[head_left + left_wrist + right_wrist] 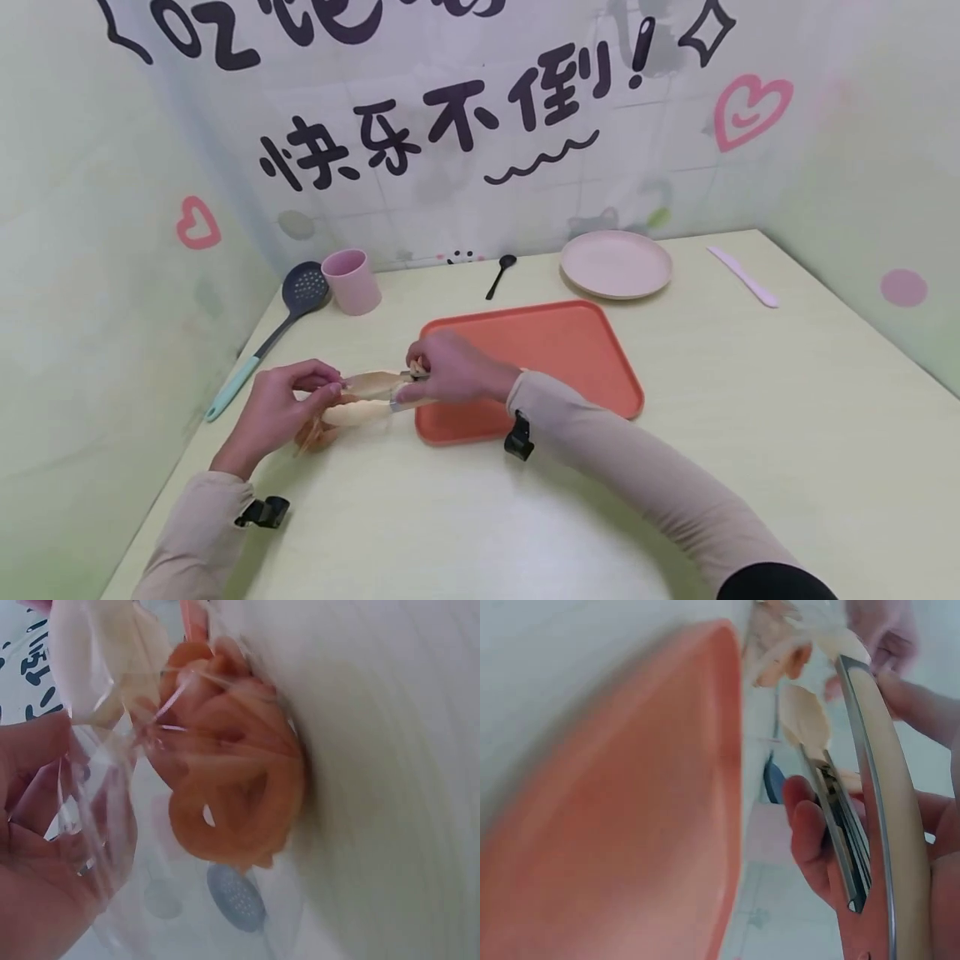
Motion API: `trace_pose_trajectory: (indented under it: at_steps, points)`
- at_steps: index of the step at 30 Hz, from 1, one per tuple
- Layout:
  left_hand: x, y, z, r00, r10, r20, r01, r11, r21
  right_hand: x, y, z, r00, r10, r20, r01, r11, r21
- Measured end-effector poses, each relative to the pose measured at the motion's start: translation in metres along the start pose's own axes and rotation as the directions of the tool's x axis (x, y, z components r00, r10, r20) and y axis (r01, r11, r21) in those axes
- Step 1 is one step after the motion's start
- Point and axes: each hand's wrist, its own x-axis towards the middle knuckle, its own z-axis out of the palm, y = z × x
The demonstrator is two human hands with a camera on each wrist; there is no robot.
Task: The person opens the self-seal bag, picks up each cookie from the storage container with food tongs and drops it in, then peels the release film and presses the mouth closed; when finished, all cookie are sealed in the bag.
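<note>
My left hand [281, 408] pinches a clear plastic bag [112, 900], its thumb and fingers at the film. Inside the bag show orange-brown ring-shaped pieces [240, 772], hanging low over the table below that hand. My right hand [457, 367] grips a pair of metal tongs [874, 750] with cream-coloured tips and handle covers. The tongs' arms are spread apart, their cream tips [363, 412] pointing left at the bag. In the left wrist view one broad tip [105, 660] overlaps the bag just above the ring-shaped pieces.
An orange tray [555, 350] lies under and beyond my right hand. Along the back stand a pink cup [356, 287], a black spoon [501, 275], a pink plate [617, 265] and a pink knife [744, 277]. A slotted skimmer [270, 337] lies at the left edge by the wall.
</note>
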Motion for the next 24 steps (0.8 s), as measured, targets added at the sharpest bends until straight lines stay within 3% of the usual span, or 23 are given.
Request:
trace_pose_trajectory:
  at_steps: [7,12,18,24]
  points:
    - [-0.001,-0.006,0.0,1.0,0.031,0.0,-0.031,0.999,-0.008,-0.015,0.006,-0.025,0.999,0.023,0.04,-0.026,0.996,0.084]
    - [-0.001,-0.005,0.002,0.999,0.046,0.016,-0.046,0.999,0.004,-0.037,0.022,-0.045,0.999,0.04,0.013,-0.041,0.993,0.113]
    - [0.0,-0.004,0.002,0.998,0.056,0.035,-0.056,0.998,0.013,-0.087,0.057,-0.079,0.99,0.117,-0.081,-0.114,0.993,0.04]
    - [-0.002,-0.005,0.002,0.997,0.042,0.068,-0.041,0.999,-0.018,-0.146,0.102,-0.108,0.955,0.194,-0.224,-0.208,0.977,-0.04]
